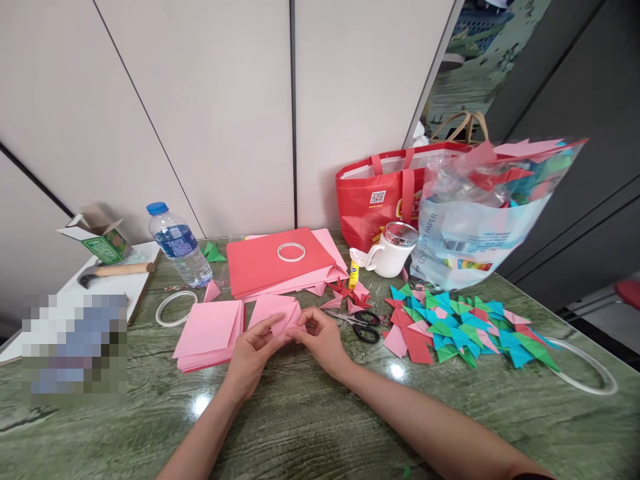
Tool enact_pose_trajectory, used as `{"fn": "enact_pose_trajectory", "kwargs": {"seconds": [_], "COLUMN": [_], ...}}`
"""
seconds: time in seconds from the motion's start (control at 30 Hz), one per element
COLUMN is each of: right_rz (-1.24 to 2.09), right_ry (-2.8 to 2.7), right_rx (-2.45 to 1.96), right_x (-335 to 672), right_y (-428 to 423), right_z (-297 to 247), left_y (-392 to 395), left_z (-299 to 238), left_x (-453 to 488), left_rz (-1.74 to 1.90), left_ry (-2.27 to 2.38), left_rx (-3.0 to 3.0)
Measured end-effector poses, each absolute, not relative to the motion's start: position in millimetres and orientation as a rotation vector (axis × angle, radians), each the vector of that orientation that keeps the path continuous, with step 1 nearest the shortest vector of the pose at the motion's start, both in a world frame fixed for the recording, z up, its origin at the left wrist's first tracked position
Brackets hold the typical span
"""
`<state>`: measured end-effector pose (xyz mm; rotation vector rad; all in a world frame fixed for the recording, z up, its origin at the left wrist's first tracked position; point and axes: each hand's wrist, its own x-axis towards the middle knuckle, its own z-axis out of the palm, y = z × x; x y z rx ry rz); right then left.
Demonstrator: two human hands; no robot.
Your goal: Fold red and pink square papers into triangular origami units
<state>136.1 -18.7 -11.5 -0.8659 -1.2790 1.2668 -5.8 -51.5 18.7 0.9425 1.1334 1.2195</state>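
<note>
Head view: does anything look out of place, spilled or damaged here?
The hammer on the white board at left seems an odd companion to the folded paper pieces. A pixelated patch hides what lies nearby. No spill or damage stands out.

Left hand (253, 350) and right hand (323, 339) both pinched a folded pink paper (291, 319). Pink paper stack (207, 332) lay to the left; black-handled scissors (367, 328) and multicoloured folded-paper heap (460, 325) to the right.

One head-worn cam obs'd, facing fwd & down at close range over tabletop (310, 427) (lower half of frame), w/ L hand (253, 350) & R hand (324, 337) just below ctr, pale panels (210, 100) bkgd, upper L to upper ctr.
</note>
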Motion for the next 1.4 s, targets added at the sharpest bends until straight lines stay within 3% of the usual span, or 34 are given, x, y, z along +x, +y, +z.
{"fn": "enact_pose_trajectory", "kwargs": {"seconds": [1.4], "right_rz": [1.099], "right_ry": [-1.320], "right_rx": [-0.850], "right_x": [137.7], "right_y": [-19.2], "right_z": [-12.7], "left_y": [-54.5], "left_z": [11.2], "left_x": [-3.2], "left_rz": [1.249], "left_ry": [1.071], "left_rx": [0.982]}}
